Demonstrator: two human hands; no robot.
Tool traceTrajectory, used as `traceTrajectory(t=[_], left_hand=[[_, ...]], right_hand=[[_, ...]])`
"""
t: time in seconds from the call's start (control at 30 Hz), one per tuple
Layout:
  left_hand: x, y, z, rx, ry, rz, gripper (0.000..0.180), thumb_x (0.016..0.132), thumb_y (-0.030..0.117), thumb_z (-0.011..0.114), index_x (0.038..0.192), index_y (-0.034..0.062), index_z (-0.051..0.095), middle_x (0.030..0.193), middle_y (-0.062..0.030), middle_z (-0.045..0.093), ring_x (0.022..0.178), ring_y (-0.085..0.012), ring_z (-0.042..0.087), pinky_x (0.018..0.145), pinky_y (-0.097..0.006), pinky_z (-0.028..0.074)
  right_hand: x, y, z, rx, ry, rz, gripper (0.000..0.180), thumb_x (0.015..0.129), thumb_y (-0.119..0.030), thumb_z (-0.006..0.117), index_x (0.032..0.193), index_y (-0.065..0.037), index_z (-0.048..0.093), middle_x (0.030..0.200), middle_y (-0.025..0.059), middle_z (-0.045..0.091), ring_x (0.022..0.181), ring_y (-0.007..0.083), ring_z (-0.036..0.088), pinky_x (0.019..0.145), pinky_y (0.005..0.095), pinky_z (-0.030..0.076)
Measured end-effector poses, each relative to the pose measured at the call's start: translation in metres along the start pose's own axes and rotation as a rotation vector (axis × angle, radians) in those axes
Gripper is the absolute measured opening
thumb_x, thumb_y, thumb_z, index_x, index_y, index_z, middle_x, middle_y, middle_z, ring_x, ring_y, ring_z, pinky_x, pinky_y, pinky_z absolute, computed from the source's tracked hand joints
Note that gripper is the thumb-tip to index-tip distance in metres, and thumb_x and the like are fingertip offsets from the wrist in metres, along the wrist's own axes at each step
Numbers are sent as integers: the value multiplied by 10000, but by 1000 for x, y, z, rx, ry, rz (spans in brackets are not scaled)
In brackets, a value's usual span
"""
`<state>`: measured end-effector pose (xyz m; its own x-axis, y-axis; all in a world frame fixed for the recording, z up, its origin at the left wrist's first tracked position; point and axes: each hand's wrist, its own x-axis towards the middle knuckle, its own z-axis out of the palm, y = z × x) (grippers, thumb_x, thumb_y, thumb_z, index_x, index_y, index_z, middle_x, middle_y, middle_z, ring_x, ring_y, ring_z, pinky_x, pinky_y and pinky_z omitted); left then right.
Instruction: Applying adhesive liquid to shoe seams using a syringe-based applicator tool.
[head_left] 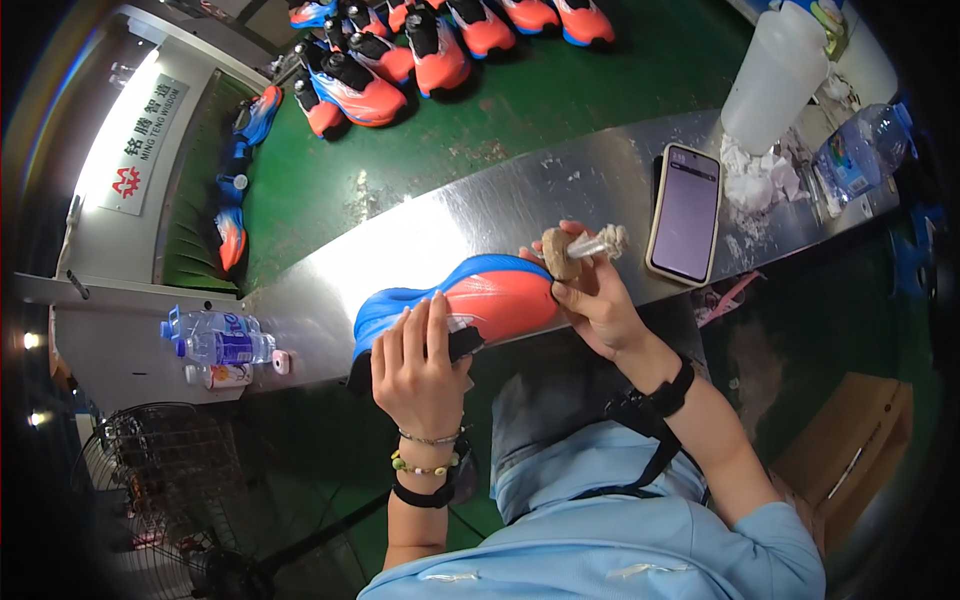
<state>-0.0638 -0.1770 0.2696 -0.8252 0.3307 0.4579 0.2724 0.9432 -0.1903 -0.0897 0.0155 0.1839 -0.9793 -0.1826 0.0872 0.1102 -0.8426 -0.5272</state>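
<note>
A coral-red and blue sports shoe (pixel 505 305) lies tilted on its side at the metal bench's near edge, its blue sole turned away from me and its toe to the right. My left hand (pixel 418 365) grips the shoe near its black collar, fingers stretched over the side and thumb mostly hidden. At the toe, my right hand (pixel 600 305) holds a small tan block (pixel 562 253) between thumb and fingers. A clear stick with a frayed, pale end (pixel 605 242) sticks out beside the block in the same hand; how it is held is partly hidden.
Several similar shoes (pixel 440 60) stand on the green belt (pixel 440 150) beyond the metal bench (pixel 540 190). A phone (pixel 685 215), crumpled tissue (pixel 755 180), a white bottle (pixel 775 80) and a plastic bottle (pixel 865 150) are on the right. Drink bottles (pixel 220 347) stand left, above a fan (pixel 165 490).
</note>
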Motion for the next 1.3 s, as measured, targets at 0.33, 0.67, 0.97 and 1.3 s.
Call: traceTrajectory(t=[0.33, 0.67, 0.97, 1.3], left_hand=[[-3, 3, 0, -5, -10, -14, 651, 516, 196, 780, 1141, 138, 608, 1051, -12, 634, 955, -212, 602, 835, -360, 469], [-5, 4, 0, -2, -33, -29, 644, 537, 218, 754, 1158, 128, 605, 1081, -22, 621, 994, -213, 589, 855, -366, 460], [1, 4, 0, 7, -19, -5, 641, 519, 216, 780, 1131, 139, 609, 1047, -3, 634, 924, -234, 602, 814, -366, 483], [4, 3, 2, 10, -18, 5, 659, 490, 209, 790, 1122, 144, 612, 1033, -9, 638, 916, -222, 604, 808, -350, 489]], right_hand=[[0, -3, 2, -39, 5, 8, 631, 843, 13, 602, 1365, -172, 300, 1275, 58, 465, 1290, 268, 401, 1068, 411, 353], [-2, -4, 7, -58, 24, -6, 622, 842, 38, 587, 1360, -160, 305, 1265, 59, 475, 1283, 267, 415, 1062, 405, 363], [0, 0, 2, -80, 49, -33, 602, 848, 41, 579, 1350, -157, 311, 1265, 67, 476, 1278, 275, 421, 1053, 391, 370], [-1, 6, 1, -40, 136, -53, 586, 845, 85, 571, 1338, -107, 318, 1270, 93, 478, 1229, 266, 473, 1041, 369, 368]])
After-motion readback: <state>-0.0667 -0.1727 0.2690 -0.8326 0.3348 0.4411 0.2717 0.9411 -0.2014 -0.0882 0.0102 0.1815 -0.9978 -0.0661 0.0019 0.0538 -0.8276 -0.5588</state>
